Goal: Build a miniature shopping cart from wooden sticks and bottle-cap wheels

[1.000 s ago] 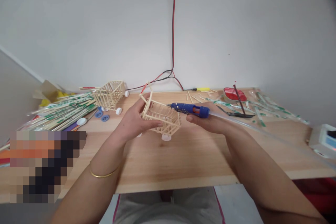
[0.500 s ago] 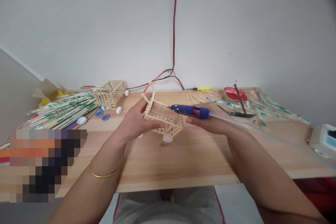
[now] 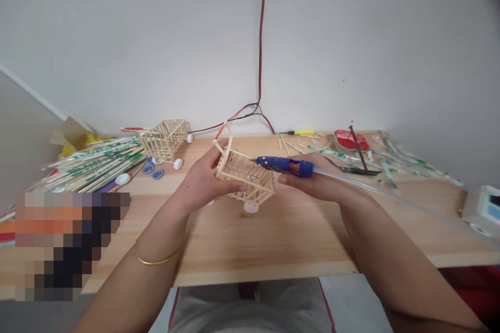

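My left hand [image 3: 209, 179] is closed around the near-left side of a small cart made of wooden sticks [image 3: 250, 174], its thumb across the front slats. The cart tilts, with a white wheel [image 3: 251, 207] low at its front and a red-marked handle end [image 3: 221, 130] at upper left. In my right hand [image 3: 312, 179] is a blue hot glue gun [image 3: 285, 165], a long clear glue stick [image 3: 351, 182] trailing from its back. The gun's nozzle points left, at the cart's top rail; whether it touches cannot be made out. My right fingers are partly hidden behind the gun.
A second stick cart [image 3: 163, 140] stands at the back left, near blue rings [image 3: 157, 174] and bundled wrapped sticks [image 3: 97, 164]. Along the back lie a yellow-handled tool [image 3: 303, 132] and short sticks. Torn wrappers [image 3: 390, 166], a red piece [image 3: 351, 139] and a white device [image 3: 482, 210] are at right.
Almost nothing differs. The cart, the glue gun and both hands appear shifted very slightly right along with the whole scene; both hands keep their holds.
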The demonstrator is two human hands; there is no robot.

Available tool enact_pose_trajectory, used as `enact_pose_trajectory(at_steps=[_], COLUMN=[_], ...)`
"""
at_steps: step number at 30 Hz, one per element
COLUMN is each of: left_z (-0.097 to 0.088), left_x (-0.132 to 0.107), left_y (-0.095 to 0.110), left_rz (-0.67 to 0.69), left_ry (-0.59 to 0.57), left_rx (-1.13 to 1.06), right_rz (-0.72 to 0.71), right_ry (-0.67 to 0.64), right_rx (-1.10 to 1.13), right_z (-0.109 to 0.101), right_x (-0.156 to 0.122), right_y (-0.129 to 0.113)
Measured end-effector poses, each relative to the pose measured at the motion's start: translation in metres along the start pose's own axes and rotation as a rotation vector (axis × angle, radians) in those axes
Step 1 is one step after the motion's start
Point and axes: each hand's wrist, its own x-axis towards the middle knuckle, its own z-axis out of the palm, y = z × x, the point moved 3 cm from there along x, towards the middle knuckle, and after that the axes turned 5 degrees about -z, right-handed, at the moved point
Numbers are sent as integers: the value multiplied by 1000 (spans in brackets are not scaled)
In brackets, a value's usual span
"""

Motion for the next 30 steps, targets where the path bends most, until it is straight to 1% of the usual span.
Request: enact_pose_trajectory(at_steps=[6,18,22,26,28,30], left_z=[0,0,0,-1,-2,-4], left_x=[0,0,0,0,0,1], left_y=[3,1,0,0,-1,-3], left_rz=[0,-6,-6,-10,-18,-30], left_ry=[-2,-5,-7,-6,8,24], left_rx=[9,9,2,18,21,11], right_rz=[84,71,87,141,137,146], right_ry=[-19,-18,24,57,105,149], right_rx=[-35,-50,-77,-98,-121,-199], right_z=[-1,-1,-3,-5,-8,-10], right_x=[0,-1,-2,-4,-3,-1], right_y=[0,-1,0,12,23,36])
